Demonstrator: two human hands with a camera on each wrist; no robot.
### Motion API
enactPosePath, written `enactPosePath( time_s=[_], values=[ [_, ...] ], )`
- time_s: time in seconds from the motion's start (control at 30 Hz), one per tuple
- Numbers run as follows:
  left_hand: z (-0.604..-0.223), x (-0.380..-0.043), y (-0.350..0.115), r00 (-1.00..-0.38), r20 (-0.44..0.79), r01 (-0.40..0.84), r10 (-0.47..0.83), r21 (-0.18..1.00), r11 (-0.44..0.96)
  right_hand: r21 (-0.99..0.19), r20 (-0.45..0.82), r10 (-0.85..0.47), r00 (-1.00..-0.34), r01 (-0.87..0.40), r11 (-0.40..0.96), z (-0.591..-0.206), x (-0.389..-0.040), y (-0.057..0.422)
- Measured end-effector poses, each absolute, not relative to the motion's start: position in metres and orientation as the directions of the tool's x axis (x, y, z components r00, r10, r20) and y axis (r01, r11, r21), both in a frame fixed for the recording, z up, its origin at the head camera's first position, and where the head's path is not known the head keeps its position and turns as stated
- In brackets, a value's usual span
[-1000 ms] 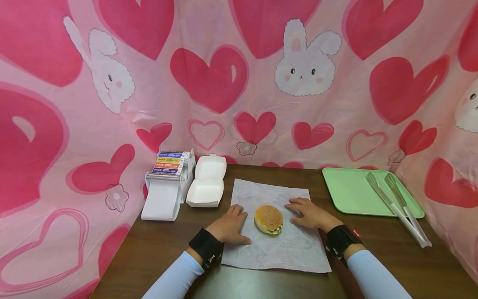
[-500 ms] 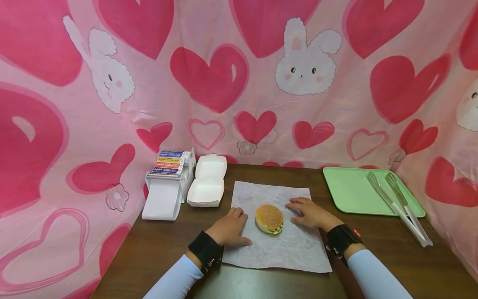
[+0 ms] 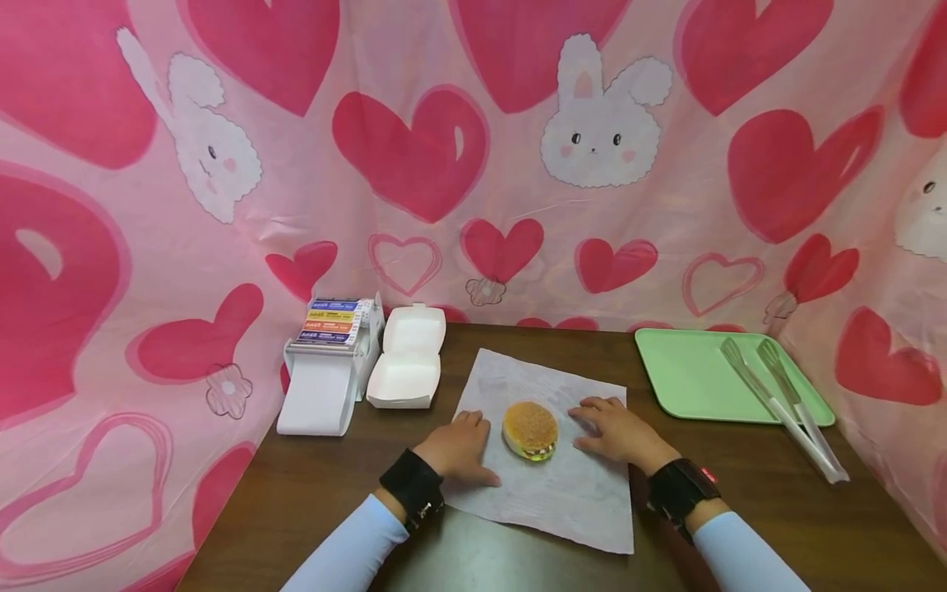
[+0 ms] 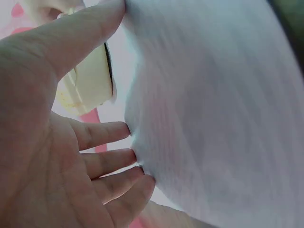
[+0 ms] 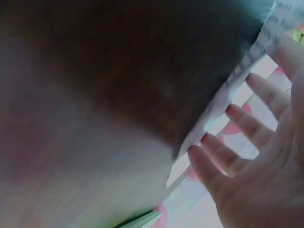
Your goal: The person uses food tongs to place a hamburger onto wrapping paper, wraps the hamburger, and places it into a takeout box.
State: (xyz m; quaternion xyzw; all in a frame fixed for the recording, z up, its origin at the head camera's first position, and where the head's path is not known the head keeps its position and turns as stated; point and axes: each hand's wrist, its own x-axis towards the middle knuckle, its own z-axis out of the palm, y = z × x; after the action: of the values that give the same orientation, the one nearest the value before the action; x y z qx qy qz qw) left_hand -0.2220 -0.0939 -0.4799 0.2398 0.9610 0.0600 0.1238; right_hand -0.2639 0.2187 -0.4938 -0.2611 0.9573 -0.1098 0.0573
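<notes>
A sesame-bun hamburger lies near the middle of a sheet of wrapping paper, which is spread on the brown table and turned at an angle. My left hand rests on the paper to the left of the burger, its fingertips touching the sheet in the left wrist view. To the burger's right, my right hand touches the paper with spread fingertips. Neither hand grips anything; the burger sits between them, apart from both. In the left wrist view the bun shows beyond the thumb.
An open white takeout box stands at the back left, beside a label dispenser with a paper strip hanging out. At the right, metal tongs lie across a green tray. A pink heart-printed cloth hangs behind.
The paper has turned clockwise under both hands: its far left corner went away and right, its near right corner slid left and nearer. The burger stays at about the same spot.
</notes>
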Motion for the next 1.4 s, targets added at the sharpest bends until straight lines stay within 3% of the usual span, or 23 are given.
enactPosePath(
  time_s=[0.6, 1.03, 1.4],
  values=[
    [-0.483, -0.247, -0.103, -0.821, -0.205, 0.466, 0.532, 0.297, 0.833, -0.129, -0.08, -0.372, -0.925, -0.361, 0.924, -0.487, -0.21, 0.209],
    [-0.483, -0.259, -0.108, -0.782, -0.25, 0.439, 0.571, 0.431, 0.789, -0.102, -0.082, -0.3, -0.95, -0.292, 0.951, -0.485, -0.192, 0.2],
    [-0.483, -0.262, -0.107, -0.775, -0.24, 0.453, 0.585, 0.435, 0.778, -0.101, -0.083, -0.282, -0.956, -0.274, 0.957, -0.488, -0.19, 0.2]
  ],
)
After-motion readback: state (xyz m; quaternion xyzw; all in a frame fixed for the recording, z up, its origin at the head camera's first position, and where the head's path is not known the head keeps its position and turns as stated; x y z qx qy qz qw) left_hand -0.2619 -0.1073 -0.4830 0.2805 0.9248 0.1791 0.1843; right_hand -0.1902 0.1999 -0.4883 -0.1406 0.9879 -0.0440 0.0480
